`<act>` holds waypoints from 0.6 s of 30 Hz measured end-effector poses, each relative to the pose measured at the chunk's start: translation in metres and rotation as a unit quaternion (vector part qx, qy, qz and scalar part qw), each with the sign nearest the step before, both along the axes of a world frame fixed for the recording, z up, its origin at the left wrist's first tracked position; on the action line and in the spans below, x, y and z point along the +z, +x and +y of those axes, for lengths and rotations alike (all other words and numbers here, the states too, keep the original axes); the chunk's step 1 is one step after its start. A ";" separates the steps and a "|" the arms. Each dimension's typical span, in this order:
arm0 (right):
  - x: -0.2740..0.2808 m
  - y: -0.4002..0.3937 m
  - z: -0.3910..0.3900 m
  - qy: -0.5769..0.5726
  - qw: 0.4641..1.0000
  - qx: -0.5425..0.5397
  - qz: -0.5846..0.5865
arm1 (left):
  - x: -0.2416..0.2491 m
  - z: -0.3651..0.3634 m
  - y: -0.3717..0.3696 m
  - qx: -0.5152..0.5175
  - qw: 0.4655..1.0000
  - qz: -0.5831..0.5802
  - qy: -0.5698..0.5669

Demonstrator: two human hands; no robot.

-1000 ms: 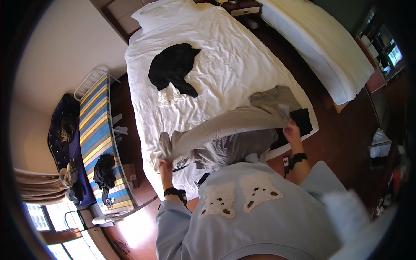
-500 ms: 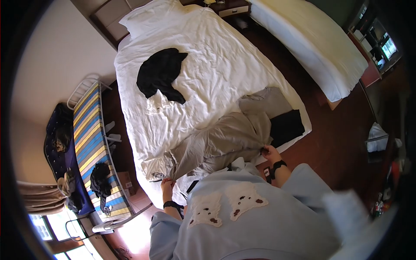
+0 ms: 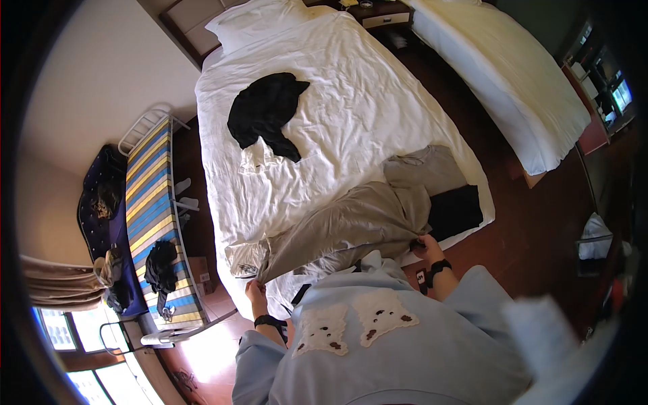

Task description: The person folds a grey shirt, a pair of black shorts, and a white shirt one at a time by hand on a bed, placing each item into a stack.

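Note:
A long taupe garment (image 3: 347, 217) stretches across the foot of the white bed (image 3: 351, 101), with folds and creases along it. My left hand (image 3: 256, 291) pinches its edge at the left end, beside a shiny, crinkled pale packet (image 3: 247, 259). At the right end, my right hand (image 3: 426, 250) grips the near edge, its fingertips partly hidden. Just beyond that hand lie a folded black cloth (image 3: 455, 210) and a flat grey garment (image 3: 426, 169).
Farther up the bed are a black garment (image 3: 266, 109) and a small white cloth (image 3: 254, 158). A striped folding cot (image 3: 150, 196) with black clothing (image 3: 160, 268) stands left. Another white-covered bed (image 3: 503, 88) lies to the right.
The view has shifted, so the bed sits farther right. The garment's near edge is pulled straighter between my hands, and its left end looks lifted slightly. Both hands keep their hold.

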State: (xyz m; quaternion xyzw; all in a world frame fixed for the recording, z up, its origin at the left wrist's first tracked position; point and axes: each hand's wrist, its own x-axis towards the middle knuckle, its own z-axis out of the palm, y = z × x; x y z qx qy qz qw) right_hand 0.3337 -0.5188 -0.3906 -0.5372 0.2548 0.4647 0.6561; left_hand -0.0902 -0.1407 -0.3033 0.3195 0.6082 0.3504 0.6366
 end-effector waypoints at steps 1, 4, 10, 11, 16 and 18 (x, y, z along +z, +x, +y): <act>0.018 0.002 0.007 -0.072 0.991 -0.066 0.090 | -0.002 -0.004 0.001 -0.002 1.000 0.016 -0.007; 0.020 0.006 0.017 0.049 0.981 -0.130 0.133 | -0.011 -0.013 -0.004 0.007 0.999 0.005 -0.032; 0.032 0.015 0.040 0.223 0.951 -0.208 0.056 | -0.010 -0.021 -0.007 0.000 0.998 0.012 -0.066; 0.028 0.018 0.042 0.221 0.952 -0.208 0.030 | -0.008 -0.022 -0.007 -0.002 0.998 0.007 -0.063; 0.031 0.023 0.052 0.192 0.963 -0.184 -0.043 | -0.005 -0.021 -0.006 -0.005 0.999 -0.013 -0.051; 0.026 0.026 0.050 0.176 0.971 -0.157 -0.028 | -0.005 -0.020 -0.006 -0.015 0.999 -0.015 -0.048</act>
